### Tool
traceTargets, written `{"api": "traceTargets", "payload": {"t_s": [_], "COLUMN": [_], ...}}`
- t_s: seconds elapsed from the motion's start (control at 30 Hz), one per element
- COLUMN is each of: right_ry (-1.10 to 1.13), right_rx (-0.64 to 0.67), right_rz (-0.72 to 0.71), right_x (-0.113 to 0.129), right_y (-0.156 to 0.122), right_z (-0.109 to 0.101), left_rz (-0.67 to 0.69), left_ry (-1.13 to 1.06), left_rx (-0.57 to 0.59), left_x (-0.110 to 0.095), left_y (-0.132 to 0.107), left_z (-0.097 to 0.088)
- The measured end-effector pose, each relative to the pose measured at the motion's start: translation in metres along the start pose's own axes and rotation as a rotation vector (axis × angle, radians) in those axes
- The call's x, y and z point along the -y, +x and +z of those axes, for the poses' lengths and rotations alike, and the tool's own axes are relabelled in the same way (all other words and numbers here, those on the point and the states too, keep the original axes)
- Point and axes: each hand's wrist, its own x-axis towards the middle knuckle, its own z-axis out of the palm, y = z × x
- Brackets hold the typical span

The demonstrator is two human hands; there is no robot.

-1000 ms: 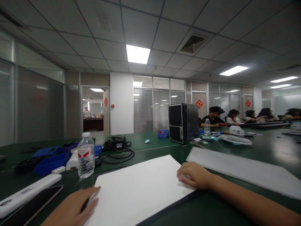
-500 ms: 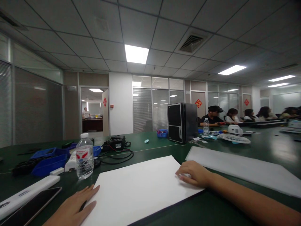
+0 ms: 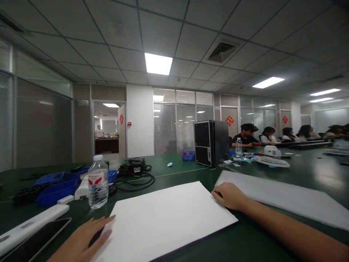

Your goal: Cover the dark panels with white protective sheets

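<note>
A large blank sheet of white paper (image 3: 166,218) lies in front of me, with a dark edge showing beneath it. My left hand (image 3: 84,236) rests at its left edge, fingers stretched out and thumb apart, fingertips on the paper. At the right edge, my right hand (image 3: 230,196) has its fingers curled together and closed on the paper's border; the fingertips are partly hidden. A water bottle (image 3: 98,185) stands upright beyond my left hand. To that hand's left lie a dark-screened phone (image 3: 40,238) and a long white device (image 3: 32,225).
More white sheets (image 3: 280,196) lie to the right on the green table (image 3: 218,243). A black computer tower (image 3: 211,143) stands at the back. Blue bins (image 3: 57,193) and a black adapter with cables (image 3: 133,167) are on the left. Several people sit at the far right.
My right hand has moved right and slightly back, from on top of the paper to its right edge, fingers more curled. My left hand has barely shifted.
</note>
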Motion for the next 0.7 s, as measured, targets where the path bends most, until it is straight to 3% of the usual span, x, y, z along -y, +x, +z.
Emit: {"api": "traceTargets", "payload": {"t_s": [0.17, 0.27, 0.43, 0.57, 0.7], "right_ry": [-0.012, 0.017, 0.034, -0.012, -0.015], "right_rx": [0.015, -0.009, -0.078, 0.043, 0.107], "right_rz": [-0.108, -0.047, 0.146, 0.313, 0.367], "right_x": [0.008, 0.0, -0.047, -0.087, -0.106], "right_y": [-0.001, 0.0, 0.002, -0.003, -0.008], "right_z": [-0.001, -0.001, 0.011, 0.032, 0.041], "left_rz": [0.037, 0.047, 0.095, 0.101, 0.124], "left_ry": [-0.015, -0.01, 0.001, -0.022, -0.048], "left_rx": [0.006, 0.042, 0.024, -0.109, -0.051], "left_x": [0.013, 0.015, 0.008, -0.009, -0.025], "left_y": [0.003, 0.004, 0.004, -0.003, -0.009], "left_z": [0.003, 0.003, 0.011, 0.012, -0.002]}}
